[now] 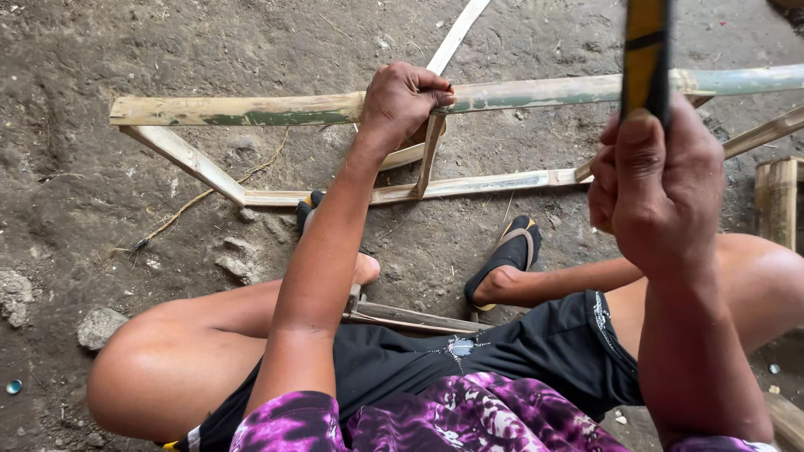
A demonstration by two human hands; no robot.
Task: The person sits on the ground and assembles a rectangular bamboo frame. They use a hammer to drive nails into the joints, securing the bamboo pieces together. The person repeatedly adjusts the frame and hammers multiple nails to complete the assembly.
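Observation:
My left hand (402, 100) grips the top rail of a bamboo frame (251, 110), right where a short upright strut (429, 163) meets it. The frame stands on the dirt in front of my feet, with a lower rail (477, 184) and a slanted end piece (184, 159). Raised close to the camera, my right hand (657, 188) is closed around a black and yellow tool handle (646, 54); the tool's head is out of view above. I sit low with knees apart, in black shorts and black sandals (507, 255).
Packed dirt ground with stones (99, 326) at the lower left and a dry twig (197, 201). A thin bamboo strip (456, 33) lies beyond the frame. Bamboo pieces (777, 201) stand at the right edge, and a wooden slat (410, 318) lies between my legs.

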